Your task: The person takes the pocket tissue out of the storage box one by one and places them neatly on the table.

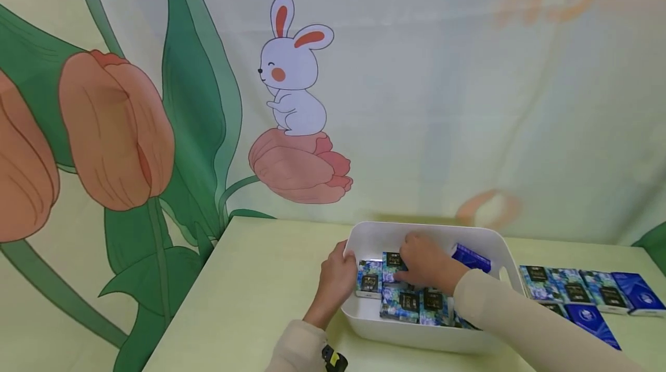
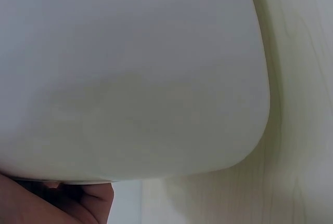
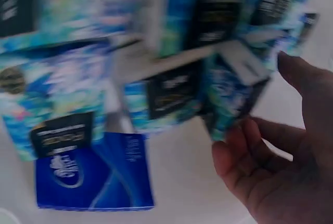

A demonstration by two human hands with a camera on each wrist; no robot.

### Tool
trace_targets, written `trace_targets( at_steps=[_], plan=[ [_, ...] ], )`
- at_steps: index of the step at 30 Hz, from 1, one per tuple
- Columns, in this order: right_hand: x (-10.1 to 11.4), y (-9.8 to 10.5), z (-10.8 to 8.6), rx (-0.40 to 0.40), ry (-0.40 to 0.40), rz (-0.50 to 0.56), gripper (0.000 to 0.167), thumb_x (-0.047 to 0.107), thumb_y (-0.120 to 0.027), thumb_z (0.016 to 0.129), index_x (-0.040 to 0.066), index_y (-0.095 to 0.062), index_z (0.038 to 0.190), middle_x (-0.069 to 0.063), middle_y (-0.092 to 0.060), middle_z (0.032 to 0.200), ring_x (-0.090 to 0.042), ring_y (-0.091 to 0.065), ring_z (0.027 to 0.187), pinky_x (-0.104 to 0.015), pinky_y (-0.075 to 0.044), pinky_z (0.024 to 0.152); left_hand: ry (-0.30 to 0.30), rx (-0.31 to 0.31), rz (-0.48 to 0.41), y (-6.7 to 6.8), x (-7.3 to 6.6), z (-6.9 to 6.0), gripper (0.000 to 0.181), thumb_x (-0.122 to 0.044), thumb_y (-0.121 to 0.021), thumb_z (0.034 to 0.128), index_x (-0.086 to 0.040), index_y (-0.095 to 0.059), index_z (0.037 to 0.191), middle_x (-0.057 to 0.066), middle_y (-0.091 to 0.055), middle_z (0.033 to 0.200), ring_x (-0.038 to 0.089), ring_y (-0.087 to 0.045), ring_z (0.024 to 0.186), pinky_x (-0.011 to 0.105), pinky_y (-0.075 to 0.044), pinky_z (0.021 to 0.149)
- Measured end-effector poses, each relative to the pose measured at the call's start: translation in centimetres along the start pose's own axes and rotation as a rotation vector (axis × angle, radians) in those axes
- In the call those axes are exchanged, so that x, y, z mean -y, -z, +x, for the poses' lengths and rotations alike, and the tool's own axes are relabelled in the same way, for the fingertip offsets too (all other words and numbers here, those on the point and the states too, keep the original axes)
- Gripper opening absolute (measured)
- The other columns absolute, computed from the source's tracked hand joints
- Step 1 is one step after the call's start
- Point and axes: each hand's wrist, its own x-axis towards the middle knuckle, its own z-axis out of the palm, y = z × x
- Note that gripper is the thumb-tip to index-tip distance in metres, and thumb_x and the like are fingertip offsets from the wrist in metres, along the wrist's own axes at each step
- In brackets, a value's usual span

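Note:
A white plastic bin (image 1: pixel 416 334) on the table holds several floral tissue packs (image 1: pixel 399 304) with black labels, and a dark blue tissue pack (image 1: pixel 470 257) leans at its right back. My left hand (image 1: pixel 338 276) grips the bin's left end at the rim; in the left wrist view the bin's outer wall (image 2: pixel 135 89) hides most of its fingers. Inside the bin is my right hand (image 1: pixel 428 262). The right wrist view shows its curled fingers (image 3: pixel 234 151) and thumb at the end of a tilted floral tissue pack (image 3: pixel 229 94). Some of that view is blurred.
Right of the bin lie more floral tissue packs (image 1: pixel 572 286) and blue tissue packs (image 1: pixel 641 292) in rows on the pale table (image 1: pixel 250 285). Behind the table hangs a printed cloth (image 1: pixel 406 100) with tulips and a rabbit.

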Motion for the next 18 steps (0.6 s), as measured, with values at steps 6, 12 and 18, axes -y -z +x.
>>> trace_targets(
  at_steps=[6, 12, 18],
  plan=[
    [-0.9, -1.4, -0.9, 0.001, -0.078, -0.13, 0.06, 0.063, -0.082, 0.072, 0.004, -0.069, 0.079, -0.012, -0.062, 0.087, -0.024, -0.057, 0.08, -0.041, -0.054, 0.081, -0.042, -0.039, 0.025, 0.0, 0.0, 0.1, 0.038, -0.015, -0.047, 0.1028, 0.001, -0.058, 0.136, 0.024, -0.066, 0.123, 0.044, -0.063, 0.11, 0.064, -0.05, 0.088],
    [-0.8, -1.6, -1.6, 0.03, -0.165, -0.029, 0.056, 0.053, -0.087, 0.069, 0.003, -0.067, 0.08, -0.007, -0.059, 0.079, -0.023, -0.051, 0.076, -0.041, -0.053, 0.077, -0.028, -0.023, 0.029, -0.2, -0.1, 0.1, 0.04, -0.016, -0.047, 0.1027, 0.001, -0.057, 0.137, 0.024, -0.065, 0.124, 0.044, -0.062, 0.112, 0.064, -0.049, 0.09],
    [0.1, -1.8, -2.5, 0.027, -0.221, 0.025, 0.059, 0.061, -0.084, 0.07, 0.01, -0.056, 0.064, -0.003, -0.053, 0.07, -0.021, -0.049, 0.072, -0.04, -0.052, 0.072, -0.015, -0.014, 0.021, -0.5, -0.1, -0.4, 0.04, -0.016, -0.047, 0.1022, 0.002, -0.056, 0.137, 0.024, -0.065, 0.123, 0.043, -0.062, 0.111, 0.065, -0.049, 0.091]
  ],
)
